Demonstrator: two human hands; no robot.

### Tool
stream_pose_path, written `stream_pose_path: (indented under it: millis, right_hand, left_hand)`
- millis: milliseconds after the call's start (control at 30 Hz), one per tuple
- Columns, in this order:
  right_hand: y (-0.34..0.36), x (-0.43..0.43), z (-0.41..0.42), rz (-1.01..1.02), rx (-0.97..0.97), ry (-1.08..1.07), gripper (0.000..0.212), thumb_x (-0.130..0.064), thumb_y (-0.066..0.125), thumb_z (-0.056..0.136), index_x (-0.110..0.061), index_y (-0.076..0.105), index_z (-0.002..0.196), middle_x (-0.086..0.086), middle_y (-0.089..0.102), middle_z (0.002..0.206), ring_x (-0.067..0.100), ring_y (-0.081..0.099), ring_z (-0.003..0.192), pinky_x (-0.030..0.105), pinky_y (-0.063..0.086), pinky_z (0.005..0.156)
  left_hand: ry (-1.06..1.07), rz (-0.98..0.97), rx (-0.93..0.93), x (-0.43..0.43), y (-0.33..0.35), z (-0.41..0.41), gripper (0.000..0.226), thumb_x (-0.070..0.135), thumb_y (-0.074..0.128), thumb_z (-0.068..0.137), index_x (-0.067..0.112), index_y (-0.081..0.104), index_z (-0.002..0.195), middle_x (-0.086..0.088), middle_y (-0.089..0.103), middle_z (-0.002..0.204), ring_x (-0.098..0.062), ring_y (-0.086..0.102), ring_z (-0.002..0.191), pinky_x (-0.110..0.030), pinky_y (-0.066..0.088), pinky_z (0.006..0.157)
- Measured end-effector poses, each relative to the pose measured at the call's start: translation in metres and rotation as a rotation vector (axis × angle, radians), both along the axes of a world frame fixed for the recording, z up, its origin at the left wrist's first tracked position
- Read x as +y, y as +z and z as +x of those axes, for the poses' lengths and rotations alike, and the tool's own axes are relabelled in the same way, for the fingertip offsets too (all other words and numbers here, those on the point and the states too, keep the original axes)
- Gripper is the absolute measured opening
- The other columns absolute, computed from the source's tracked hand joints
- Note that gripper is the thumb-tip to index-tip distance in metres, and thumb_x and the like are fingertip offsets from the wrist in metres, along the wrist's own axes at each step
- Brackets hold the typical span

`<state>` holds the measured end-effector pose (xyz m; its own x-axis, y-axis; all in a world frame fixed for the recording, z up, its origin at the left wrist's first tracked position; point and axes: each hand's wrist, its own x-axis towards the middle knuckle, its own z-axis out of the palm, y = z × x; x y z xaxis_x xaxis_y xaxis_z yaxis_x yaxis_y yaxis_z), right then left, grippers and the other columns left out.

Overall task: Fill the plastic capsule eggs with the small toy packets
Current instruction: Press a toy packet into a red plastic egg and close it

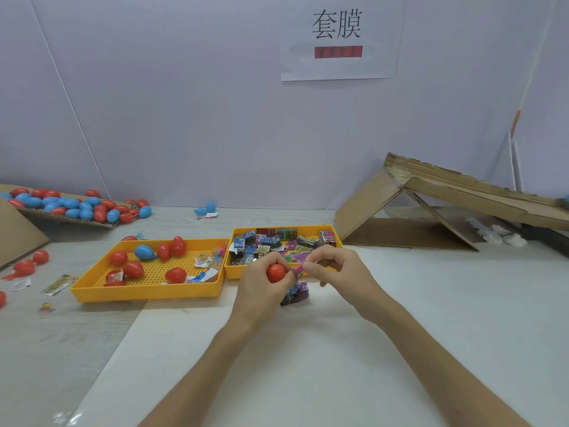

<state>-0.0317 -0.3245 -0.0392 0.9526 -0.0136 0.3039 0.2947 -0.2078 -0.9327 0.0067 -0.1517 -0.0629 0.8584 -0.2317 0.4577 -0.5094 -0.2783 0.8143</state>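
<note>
Near the packet tray (234, 272), left grip (264, 283) holds a red egg (276, 272); right grip (335, 266) pinches, seemingly, a packet (297, 268).

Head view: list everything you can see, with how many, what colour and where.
Held egg: one, red, in the left hand.
Held packet: one, pink, pinched by the right hand.
Egg tray: one, yellow, left of centre.
Tray eggs: several red, one blue, in the egg tray.
Packet tray: one, yellow, right of the egg tray.
Tray packets: many, multicoloured, in the packet tray.
Packet stack: one, purple and blue, on the table below the hands.
Egg pile: many, red and blue, far left.
Cardboard box: one, brown, far right.
Sign: one, white, on the wall.
Left hand: fingers curled round the held egg.
Right hand: fingers pinching the held packet.
</note>
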Motion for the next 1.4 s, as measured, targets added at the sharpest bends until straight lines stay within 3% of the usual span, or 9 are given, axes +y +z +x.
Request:
stream_pose_path:
  millis: [100, 267, 567, 767, 867, 1033, 1233, 1400]
  right_hand:
    - [-0.001, 0.001, 0.0, 0.148, -0.007, 0.012, 0.01, -0.008, 0.071, 0.09, -0.014, 0.077, 0.085, -0.002, 0.069, 0.08, 0.012, 0.056, 0.07, 0.024, 0.046, 0.061]
    - [-0.004, 0.004, 0.001, 0.368, 0.089, 0.08, 0.028, 0.006, 0.061, 0.09, -0.014, 0.079, 0.083, 0.004, 0.068, 0.078, 0.013, 0.053, 0.065, 0.024, 0.046, 0.061]
    - [-0.006, 0.002, 0.003, 0.42, 0.129, 0.097, 0.022, 0.003, 0.062, 0.089, -0.011, 0.078, 0.087, 0.007, 0.066, 0.08, 0.014, 0.056, 0.068, 0.023, 0.047, 0.061]
    - [-0.004, 0.001, 0.003, 0.454, 0.159, 0.139, 0.009, -0.012, 0.069, 0.077, -0.016, 0.077, 0.078, 0.004, 0.061, 0.07, 0.013, 0.056, 0.062, 0.022, 0.046, 0.057]
    - [-0.002, 0.001, 0.002, 0.387, 0.173, 0.158, 0.009, -0.012, 0.067, 0.078, -0.016, 0.074, 0.078, 0.007, 0.058, 0.065, 0.015, 0.057, 0.06, 0.023, 0.045, 0.057]
    - [-0.003, 0.002, 0.003, 0.297, 0.227, 0.136, 0.022, 0.003, 0.056, 0.094, -0.008, 0.075, 0.089, 0.008, 0.065, 0.073, 0.018, 0.054, 0.059, 0.027, 0.045, 0.058]
    - [0.0, 0.0, 0.003, 0.292, 0.272, 0.177, 0.033, 0.008, 0.051, 0.093, -0.009, 0.078, 0.093, 0.01, 0.068, 0.079, 0.017, 0.055, 0.059, 0.027, 0.046, 0.058]
    - [-0.001, -0.004, 0.004, 0.392, 0.278, 0.206, 0.038, 0.009, 0.048, 0.093, -0.011, 0.078, 0.103, 0.014, 0.069, 0.09, 0.018, 0.055, 0.057, 0.027, 0.047, 0.059]
  left_hand:
    - [-0.041, -0.037, 0.066, 0.0, 0.002, 0.001, 0.012, 0.024, 0.078, 0.088, 0.018, 0.068, 0.083, 0.006, 0.067, 0.081, -0.006, 0.061, 0.079, -0.016, 0.051, 0.063]
    - [-0.095, -0.126, 0.225, 0.0, 0.005, 0.002, 0.015, 0.022, 0.075, 0.089, 0.023, 0.067, 0.077, 0.021, 0.063, 0.072, 0.004, 0.057, 0.064, -0.013, 0.046, 0.055]
    - [-0.041, -0.128, 0.234, 0.0, 0.004, 0.004, 0.02, 0.021, 0.073, 0.09, 0.023, 0.067, 0.071, 0.019, 0.059, 0.065, 0.002, 0.054, 0.06, -0.014, 0.044, 0.055]
    - [-0.064, -0.144, 0.24, -0.002, 0.007, 0.001, 0.019, 0.021, 0.073, 0.09, 0.016, 0.067, 0.074, 0.017, 0.058, 0.061, 0.001, 0.052, 0.056, -0.012, 0.043, 0.053]
    - [-0.069, -0.156, 0.251, -0.002, 0.009, -0.001, 0.023, 0.018, 0.07, 0.091, 0.022, 0.067, 0.069, 0.017, 0.056, 0.059, 0.001, 0.052, 0.056, -0.012, 0.041, 0.053]
    - [-0.064, -0.162, 0.269, -0.001, 0.01, -0.002, 0.04, 0.008, 0.062, 0.093, 0.028, 0.065, 0.059, 0.015, 0.056, 0.057, 0.001, 0.05, 0.054, -0.012, 0.04, 0.052]
    - [-0.018, -0.149, 0.27, -0.001, 0.01, -0.002, 0.027, 0.01, 0.063, 0.094, 0.021, 0.066, 0.069, 0.012, 0.057, 0.063, -0.001, 0.049, 0.059, -0.015, 0.041, 0.054]
    - [-0.129, -0.213, 0.357, 0.002, 0.015, -0.005, 0.017, 0.009, 0.061, 0.096, 0.016, 0.061, 0.082, 0.001, 0.056, 0.07, -0.01, 0.049, 0.056, -0.021, 0.044, 0.054]
